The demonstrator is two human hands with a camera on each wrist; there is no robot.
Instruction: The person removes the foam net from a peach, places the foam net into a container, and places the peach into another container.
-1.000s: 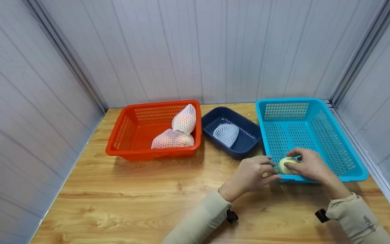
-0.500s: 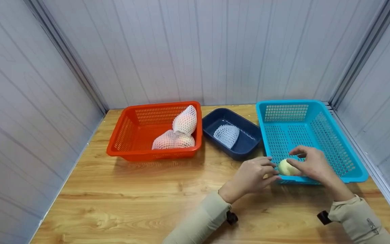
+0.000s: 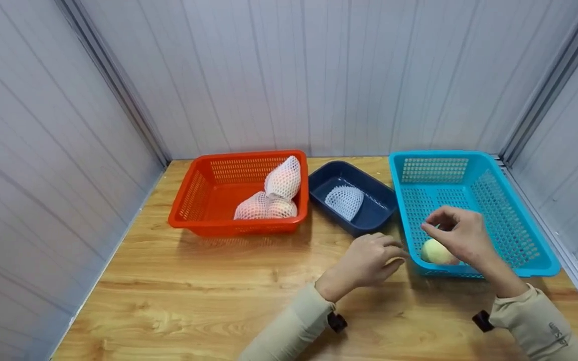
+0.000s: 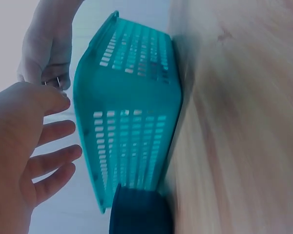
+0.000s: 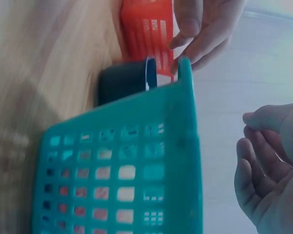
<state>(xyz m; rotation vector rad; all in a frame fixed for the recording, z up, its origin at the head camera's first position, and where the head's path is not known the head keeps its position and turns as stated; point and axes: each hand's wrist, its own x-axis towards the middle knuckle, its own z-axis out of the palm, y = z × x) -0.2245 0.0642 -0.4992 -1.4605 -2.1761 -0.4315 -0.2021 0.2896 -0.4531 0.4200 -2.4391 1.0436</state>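
Pale panelled boards down the left wall (image 3: 28, 125), faint dark streaks running through them, meeting a grey corner post (image 3: 117, 80) behind the desk's back left corner! The back wall (image 3: 294, 75) carries the same upright seams. Below it, the desk (image 3: 193, 291) shows glossy yellow-brown wood grain, with light glinting off the middle.

Towards the back left corner, an orange-red basket (image 3: 224, 195), slotted sides, three net-wrapped fruits (image 3: 284, 180) bunched at its right end. Next along, near the middle of the back edge, a dark blue dish (image 3: 379, 200) set at a slant, one white foam net (image 3: 345, 202) lying inside.

In front of the dish, the left hand (image 3: 367, 258): fingers loosely bent and spread, nothing in them, just outside the turquoise basket (image 3: 434, 154) by the back right corner. And there's the bare fruit (image 3: 437, 251), pale yellow with a pinkish side, in that basket's near left corner! Right above it hovers the right hand (image 3: 462, 238), thumb and fingertips close together, nothing visible between them.

Now the writing: dark lettering (image 3: 559, 335) on the right sleeve (image 3: 525, 318), too small and creased to read. Another grey post and the right wall (image 3: 570, 125) finish the line.
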